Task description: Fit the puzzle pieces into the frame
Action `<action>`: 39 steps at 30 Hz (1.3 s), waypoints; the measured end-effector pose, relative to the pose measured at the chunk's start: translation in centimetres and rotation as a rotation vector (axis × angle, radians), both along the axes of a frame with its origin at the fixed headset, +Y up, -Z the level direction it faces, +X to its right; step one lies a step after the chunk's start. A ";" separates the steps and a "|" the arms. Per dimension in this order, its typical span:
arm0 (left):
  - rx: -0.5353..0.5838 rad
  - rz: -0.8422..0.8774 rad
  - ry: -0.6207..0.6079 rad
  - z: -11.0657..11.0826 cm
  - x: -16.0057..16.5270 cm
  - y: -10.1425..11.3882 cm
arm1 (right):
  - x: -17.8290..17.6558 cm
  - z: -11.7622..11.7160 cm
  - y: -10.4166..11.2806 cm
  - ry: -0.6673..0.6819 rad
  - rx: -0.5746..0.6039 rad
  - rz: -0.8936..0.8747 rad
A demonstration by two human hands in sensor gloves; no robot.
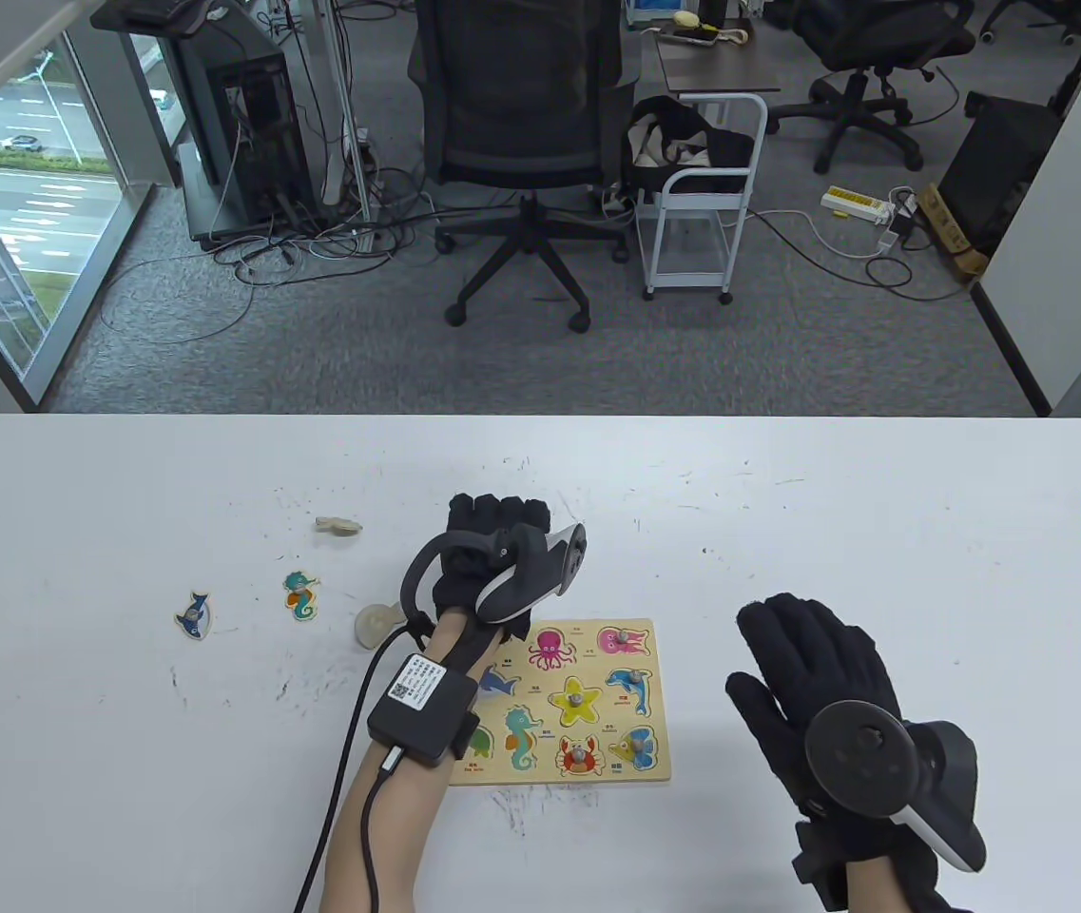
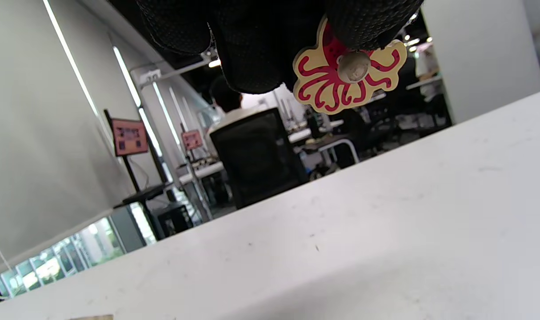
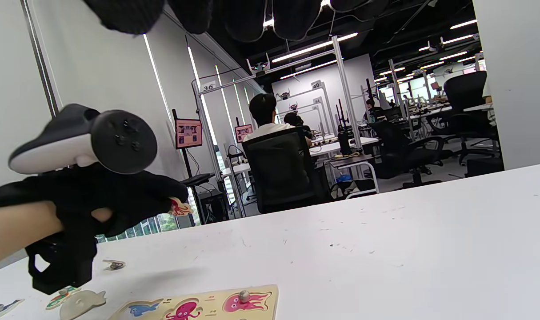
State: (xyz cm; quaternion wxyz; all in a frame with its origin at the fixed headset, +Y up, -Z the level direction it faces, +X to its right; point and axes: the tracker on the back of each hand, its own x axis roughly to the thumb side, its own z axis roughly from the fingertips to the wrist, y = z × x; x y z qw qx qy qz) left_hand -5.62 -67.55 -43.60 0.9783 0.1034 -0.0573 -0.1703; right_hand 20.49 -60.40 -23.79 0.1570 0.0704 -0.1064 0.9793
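The wooden puzzle frame (image 1: 561,772) lies flat at the table's near middle; it also shows in the right wrist view (image 3: 261,293). Several pieces sit in it, among them a yellow starfish (image 1: 576,701) and a red crab (image 1: 580,756). My left hand (image 1: 492,523) is raised above the table just beyond the frame's far left corner. It pinches a red octopus piece (image 2: 341,84) by its knob, clear of the table; the piece also shows in the right wrist view (image 3: 180,207). My right hand (image 1: 816,666) hovers open and empty to the right of the frame.
Loose pieces lie left of the frame: a blue dolphin (image 1: 194,614), a seahorse (image 1: 300,595), and two face-down pieces (image 1: 338,525) (image 1: 376,628). The white table (image 1: 882,533) carries scuff marks. An office chair (image 1: 521,143) stands beyond its far edge.
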 end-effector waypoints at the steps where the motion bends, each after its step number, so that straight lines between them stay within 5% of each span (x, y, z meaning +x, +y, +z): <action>1: 0.012 0.009 -0.012 0.7 -0.1 0.6 | 0.0 0.0 0.0 -0.001 0.001 -0.003; 8: 0.078 0.222 -0.133 7.3 -1.4 5.2 | -0.1 -0.3 -0.3 0.012 -0.004 -0.034; 17: 0.008 0.756 -0.291 14.2 -4.7 6.7 | -2.3 0.3 -0.1 0.089 0.023 -0.018; 26: -0.196 1.103 -0.454 16.2 -5.4 4.8 | -3.9 -0.2 -1.2 0.225 -0.008 -0.126; 35: -0.248 1.009 -0.521 17.3 -4.5 5.1 | -5.1 -0.6 -1.8 0.397 -0.091 -0.280; 39: -0.253 1.011 -0.520 17.4 -4.3 5.0 | -5.6 -0.7 -2.1 0.375 -0.091 -0.243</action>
